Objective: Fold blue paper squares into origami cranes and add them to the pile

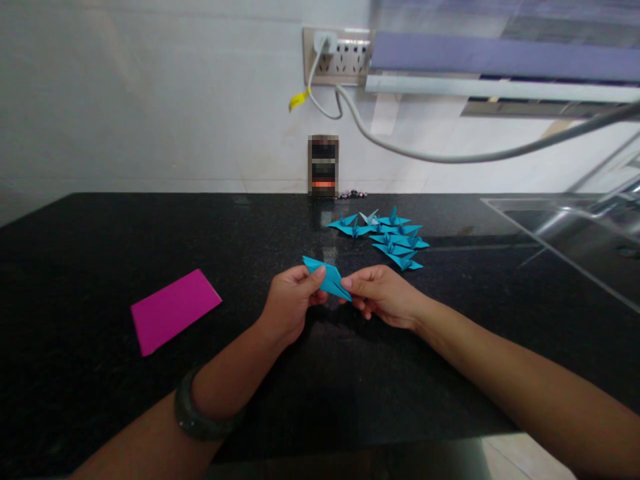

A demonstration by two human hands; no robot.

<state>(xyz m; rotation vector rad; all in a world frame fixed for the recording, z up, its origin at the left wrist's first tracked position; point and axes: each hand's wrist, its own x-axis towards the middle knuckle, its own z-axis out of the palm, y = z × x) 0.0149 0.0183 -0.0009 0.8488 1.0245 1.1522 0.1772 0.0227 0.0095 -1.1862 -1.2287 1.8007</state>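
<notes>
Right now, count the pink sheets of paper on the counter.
1. The pink sheet lies flat on the black counter, left of the left hand; more could lie stacked beneath it.

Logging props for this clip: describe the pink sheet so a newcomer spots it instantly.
On the black countertop, look left of the left hand. The pink sheet lies flat there, alone; unlike the blue folded cranes near the wall, it is magenta and rectangular.

Two bare forearms, no sleeves visible, left hand [290,301] and right hand [383,295] without rings, dark green rounded bangle [195,417] on left wrist
</notes>
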